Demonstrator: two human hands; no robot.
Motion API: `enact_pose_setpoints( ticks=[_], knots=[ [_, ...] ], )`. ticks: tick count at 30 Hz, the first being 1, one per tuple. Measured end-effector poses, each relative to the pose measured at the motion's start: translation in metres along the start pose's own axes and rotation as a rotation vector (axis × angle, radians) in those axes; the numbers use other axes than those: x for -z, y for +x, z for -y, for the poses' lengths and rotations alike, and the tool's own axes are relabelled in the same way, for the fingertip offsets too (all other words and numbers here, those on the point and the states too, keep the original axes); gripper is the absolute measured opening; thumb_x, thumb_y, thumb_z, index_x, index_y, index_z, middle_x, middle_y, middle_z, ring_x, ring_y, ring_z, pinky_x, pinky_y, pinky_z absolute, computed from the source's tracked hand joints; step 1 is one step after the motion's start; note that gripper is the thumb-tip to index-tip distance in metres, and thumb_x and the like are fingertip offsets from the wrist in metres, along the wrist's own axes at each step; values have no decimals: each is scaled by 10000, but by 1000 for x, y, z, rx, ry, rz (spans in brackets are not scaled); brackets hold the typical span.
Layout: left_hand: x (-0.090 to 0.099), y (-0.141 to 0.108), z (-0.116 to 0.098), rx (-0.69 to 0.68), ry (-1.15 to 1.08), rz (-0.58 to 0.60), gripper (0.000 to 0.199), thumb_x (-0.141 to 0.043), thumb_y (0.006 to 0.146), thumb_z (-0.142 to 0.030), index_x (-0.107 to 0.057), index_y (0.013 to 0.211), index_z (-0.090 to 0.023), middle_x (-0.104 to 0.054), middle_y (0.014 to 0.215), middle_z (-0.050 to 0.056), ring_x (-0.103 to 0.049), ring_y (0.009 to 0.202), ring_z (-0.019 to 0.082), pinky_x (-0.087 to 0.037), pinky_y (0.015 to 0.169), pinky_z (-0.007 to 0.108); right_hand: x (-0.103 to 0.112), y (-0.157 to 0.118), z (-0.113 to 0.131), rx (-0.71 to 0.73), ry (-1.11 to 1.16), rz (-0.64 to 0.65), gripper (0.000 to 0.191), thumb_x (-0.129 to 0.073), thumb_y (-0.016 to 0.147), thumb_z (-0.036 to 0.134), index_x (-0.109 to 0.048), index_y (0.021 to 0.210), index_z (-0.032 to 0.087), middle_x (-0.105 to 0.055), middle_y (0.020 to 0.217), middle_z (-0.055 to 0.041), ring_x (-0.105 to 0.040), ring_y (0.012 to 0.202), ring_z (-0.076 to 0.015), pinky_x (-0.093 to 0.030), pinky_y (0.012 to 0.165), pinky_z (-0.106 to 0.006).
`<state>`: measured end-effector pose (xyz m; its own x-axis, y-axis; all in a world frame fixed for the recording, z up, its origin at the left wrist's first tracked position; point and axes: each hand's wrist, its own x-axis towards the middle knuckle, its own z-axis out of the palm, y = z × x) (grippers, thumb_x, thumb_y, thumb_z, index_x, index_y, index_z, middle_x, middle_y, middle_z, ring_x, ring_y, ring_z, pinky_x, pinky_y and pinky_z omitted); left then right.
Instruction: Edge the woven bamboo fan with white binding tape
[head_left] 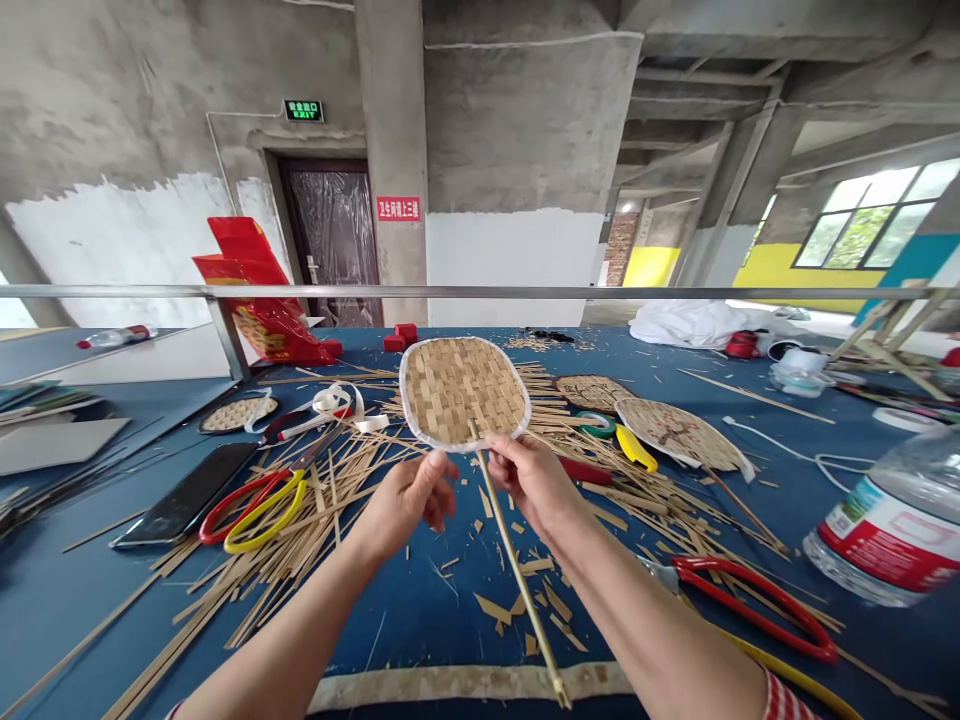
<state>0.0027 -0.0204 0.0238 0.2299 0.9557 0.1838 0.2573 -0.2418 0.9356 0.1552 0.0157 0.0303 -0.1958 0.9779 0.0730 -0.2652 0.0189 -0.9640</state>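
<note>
I hold a woven bamboo fan (459, 390) with a white edge binding up in front of me, above the blue table (420, 610). Its long thin bamboo handle (521, 580) runs down toward me. My right hand (534, 482) pinches the fan at its lower edge where the handle joins. My left hand (409, 500) is at the lower left edge of the fan, fingers curled by the rim and touching the binding.
Bamboo strips (315, 520) litter the table. Red and yellow scissors (251, 508) and a phone (184, 495) lie left. Red scissors (757, 600) and a water bottle (892, 520) lie right. More woven fans (679, 432), tape rolls (596, 425) and a metal rail (480, 292) are beyond.
</note>
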Motion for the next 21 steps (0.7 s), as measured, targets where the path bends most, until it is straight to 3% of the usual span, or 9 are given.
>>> enact_pose_setpoints(
  ticks=[3,5,7,11,14,16,18,21],
  knots=[
    [2,-7,-11,-359,585,-181,302,-432,789,-396,-606,700,-166,-585,573,29,-504,522,132,-377,546,249,8,1,7,-66,22,-5,272,-564,650,345,-409,516,166,-369,449,68,-311,402,-45,-207,390,-194],
    [2,-7,-15,-594,839,-325,181,-466,786,-280,-618,831,-193,-636,759,51,-532,721,179,-377,700,300,10,1,8,-104,30,-3,245,-568,641,328,-418,538,164,-377,475,66,-316,408,-40,-209,385,-185],
    [1,-4,-15,-715,1005,-399,230,-463,786,-204,-586,981,-210,-624,957,60,-489,913,222,-327,823,360,8,1,5,-136,27,2,233,-571,633,318,-418,549,163,-380,489,64,-315,405,-36,-193,374,-180],
    [1,4,-9,-732,1097,-336,276,-440,798,-154,-564,1035,-219,-620,986,38,-462,948,219,-300,869,385,-1,-1,-3,-158,-10,44,256,-570,641,339,-412,538,166,-359,479,67,-291,381,-34,-156,361,-186],
    [5,7,-5,-716,1036,-276,287,-406,807,-127,-581,1010,-229,-635,917,33,-497,845,193,-351,791,353,-6,-6,-1,-140,-57,79,280,-558,666,396,-454,546,166,-378,483,58,-320,390,-48,-198,375,-196],
    [7,7,-6,-687,940,-297,291,-400,807,-125,-588,1005,-224,-634,912,42,-508,819,182,-373,754,326,-6,-12,8,-102,-157,83,317,-526,695,444,-492,550,164,-413,479,41,-353,401,-66,-231,393,-210],
    [10,6,-10,-641,793,-342,265,-417,804,-148,-603,981,-213,-632,918,52,-515,830,178,-383,756,304,-4,-19,20,50,-401,42,360,-476,737,465,-496,532,170,-400,447,36,-348,398,-77,-237,400,-222],
    [11,0,-23,-525,511,-364,210,-456,790,-195,-629,909,-199,-627,890,55,-526,832,178,-392,753,274,0,-29,37,501,-778,-89,284,-461,776,404,-472,587,193,-394,487,33,-376,453,-99,-306,448,-232]
  ],
)
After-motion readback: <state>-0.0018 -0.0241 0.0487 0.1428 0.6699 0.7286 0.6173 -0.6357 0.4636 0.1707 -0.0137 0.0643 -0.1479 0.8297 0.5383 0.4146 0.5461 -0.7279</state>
